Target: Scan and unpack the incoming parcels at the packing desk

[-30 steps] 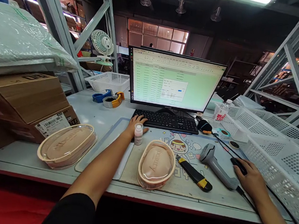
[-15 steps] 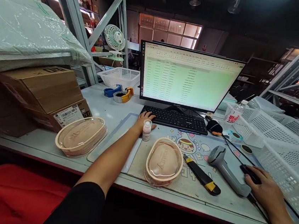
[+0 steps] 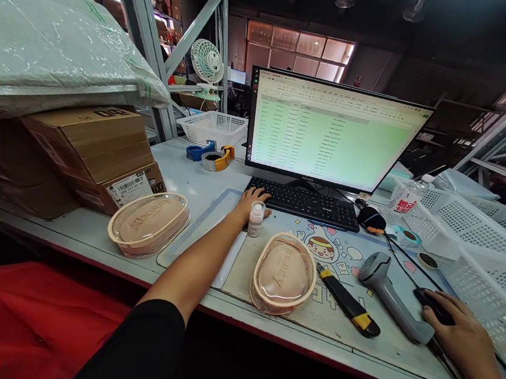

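The spread fingers of my left hand (image 3: 249, 204) rest on the left end of a black keyboard (image 3: 308, 205). Just beside its wrist stands a small clear-capped bottle (image 3: 256, 220). On the right, my right hand (image 3: 460, 326) lies over a black computer mouse (image 3: 437, 306), fingers curved along it. Between my arms sit an oval clear-topped cosmetic pouch (image 3: 284, 274), a black and yellow utility knife (image 3: 350, 301) and a grey barcode scanner (image 3: 395, 298). A second oval pouch (image 3: 149, 222) is left of my left forearm. The monitor (image 3: 331, 131) displays a spreadsheet.
Cardboard boxes (image 3: 89, 154) and a plastic-wrapped bundle (image 3: 60, 42) fill the left side. Tape dispensers (image 3: 217, 158) and a white basket (image 3: 214, 128) stand behind. White baskets (image 3: 493, 263) and a plastic bottle (image 3: 408, 200) line the right. The table's front edge (image 3: 331, 346) runs nearby.
The whole scene has shifted slightly rightward in view as the camera turned a little left. Both hands keep their places on the keyboard and mouse.
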A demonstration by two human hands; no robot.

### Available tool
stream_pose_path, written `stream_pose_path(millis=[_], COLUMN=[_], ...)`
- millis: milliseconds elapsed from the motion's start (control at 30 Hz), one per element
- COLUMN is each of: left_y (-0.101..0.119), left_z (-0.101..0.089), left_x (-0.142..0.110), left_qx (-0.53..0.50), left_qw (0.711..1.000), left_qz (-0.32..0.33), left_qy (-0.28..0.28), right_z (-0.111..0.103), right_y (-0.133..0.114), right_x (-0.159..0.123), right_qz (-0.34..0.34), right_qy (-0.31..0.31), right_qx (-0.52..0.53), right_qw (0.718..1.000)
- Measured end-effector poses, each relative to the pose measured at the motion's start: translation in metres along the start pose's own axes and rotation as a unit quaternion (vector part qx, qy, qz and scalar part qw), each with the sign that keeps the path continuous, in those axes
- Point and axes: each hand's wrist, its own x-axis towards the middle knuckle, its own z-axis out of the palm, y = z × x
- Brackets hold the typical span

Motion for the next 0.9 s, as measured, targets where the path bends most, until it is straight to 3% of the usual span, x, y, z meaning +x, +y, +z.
stream_pose_path(millis=[900], left_y=[0.008], left_z=[0.007], left_x=[0.003], left_qx=[0.024], left_qw=[1.000], left_qz=[0.000], left_qy=[0.006], right_z=[0.011], right_y=[0.004], right_x=[0.004], right_qz=[0.008], right_qy=[0.000], right_qx=[-0.022], right_qw=[1.000])
